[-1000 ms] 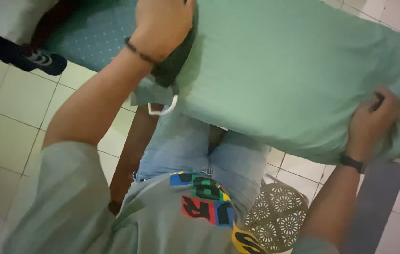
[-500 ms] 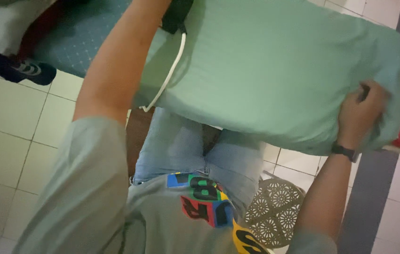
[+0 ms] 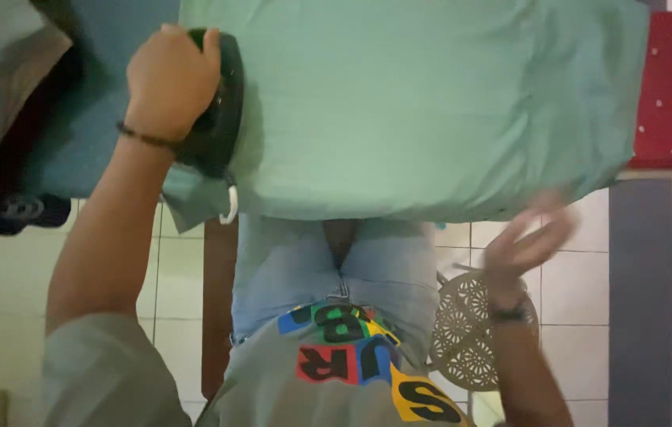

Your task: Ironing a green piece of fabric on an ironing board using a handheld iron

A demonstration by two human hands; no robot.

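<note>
The left hand (image 3: 170, 79) is clamping the iron (image 3: 213, 107) on the green cloth (image 3: 431, 111) over the board; the right hand (image 3: 526, 237), blurred, seemingly open, is hovering below its edge. Lingering risks scorching.

The right hand (image 3: 530, 237) is smeared by motion blur, so its fingers cannot be told apart. The black iron (image 3: 213, 111) is largely covered by the left hand (image 3: 170, 79). The green cloth (image 3: 431, 103) is cut off by the top edge.
</note>
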